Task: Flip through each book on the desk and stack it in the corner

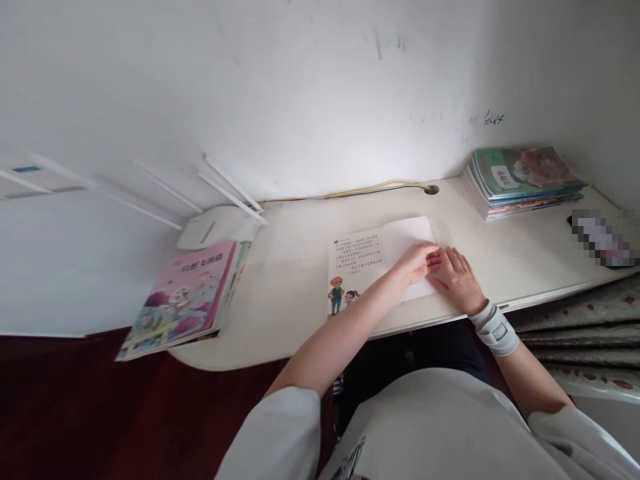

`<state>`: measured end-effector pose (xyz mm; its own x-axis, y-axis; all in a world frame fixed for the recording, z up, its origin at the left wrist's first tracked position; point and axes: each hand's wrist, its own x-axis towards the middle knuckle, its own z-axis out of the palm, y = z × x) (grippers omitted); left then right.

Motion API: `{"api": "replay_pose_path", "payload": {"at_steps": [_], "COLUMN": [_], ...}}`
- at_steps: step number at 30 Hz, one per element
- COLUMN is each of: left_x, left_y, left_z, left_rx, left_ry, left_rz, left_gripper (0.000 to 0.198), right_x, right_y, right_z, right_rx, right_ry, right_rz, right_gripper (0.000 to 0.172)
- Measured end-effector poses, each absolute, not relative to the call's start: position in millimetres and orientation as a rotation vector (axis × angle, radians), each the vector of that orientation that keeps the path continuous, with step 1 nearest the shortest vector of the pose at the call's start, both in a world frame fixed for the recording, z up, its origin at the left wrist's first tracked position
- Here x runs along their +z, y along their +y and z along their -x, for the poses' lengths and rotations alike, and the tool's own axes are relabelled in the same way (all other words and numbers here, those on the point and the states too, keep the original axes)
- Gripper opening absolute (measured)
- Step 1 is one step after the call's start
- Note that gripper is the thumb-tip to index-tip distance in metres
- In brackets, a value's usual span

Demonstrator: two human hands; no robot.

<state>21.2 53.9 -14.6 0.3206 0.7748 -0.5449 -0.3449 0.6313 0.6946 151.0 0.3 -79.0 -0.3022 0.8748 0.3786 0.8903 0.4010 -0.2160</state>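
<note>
An open book [357,257] lies on the desk in front of me. Its left page carries lines of print and cartoon figures; the right page looks blank. My left hand [420,262] reaches across that blank page, fingers loosely bent and slightly apart near its right edge, with no object visible in them. Beside it, my right hand [460,281] rests palm down at the page's outer edge, fingers stretched out and the thumb pointing toward the book. A pale wrist strap [496,328] is wrapped round my right wrist. Part of the right page is hidden under my hands.
A stack of books [525,180] stands at the back right, near a phone [603,240] with a blurred-out screen. At the left, a pink picture book [187,293] tops another pile overhanging the desk [280,287]. A white router [215,227] with antennas and a cable [360,190] sit along the wall.
</note>
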Motion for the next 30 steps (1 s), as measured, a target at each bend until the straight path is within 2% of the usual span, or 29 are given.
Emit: {"api": "replay_pose_path", "payload": {"at_steps": [8, 17, 23, 30], "left_x": [-9.2, -7.3, -19.5, -23.8], "left_y": [84.4, 112.6, 125.1, 129.4], "left_z": [-19.4, -25.0, -25.5, -8.3], "left_rx": [0.629, 0.686, 0.748, 0.672], "left_ry": [1.103, 1.252, 1.417, 1.497], "left_rz": [-0.518, -0.698, -0.973, -1.582], "left_gripper": [0.024, 0.013, 0.010, 0.039], "right_x": [-76.7, -74.1, -69.8, -68.6], "right_y": [-0.9, -2.6, -3.1, -3.4], "right_z": [-150.3, -148.3, -146.4, -146.7], "right_rx": [-0.069, -0.185, -0.275, -0.271], "right_ry": [-2.215, -2.294, -2.321, -2.317], "right_rz": [1.492, 1.511, 1.524, 1.535], "right_gripper": [0.064, 0.036, 0.034, 0.033]}}
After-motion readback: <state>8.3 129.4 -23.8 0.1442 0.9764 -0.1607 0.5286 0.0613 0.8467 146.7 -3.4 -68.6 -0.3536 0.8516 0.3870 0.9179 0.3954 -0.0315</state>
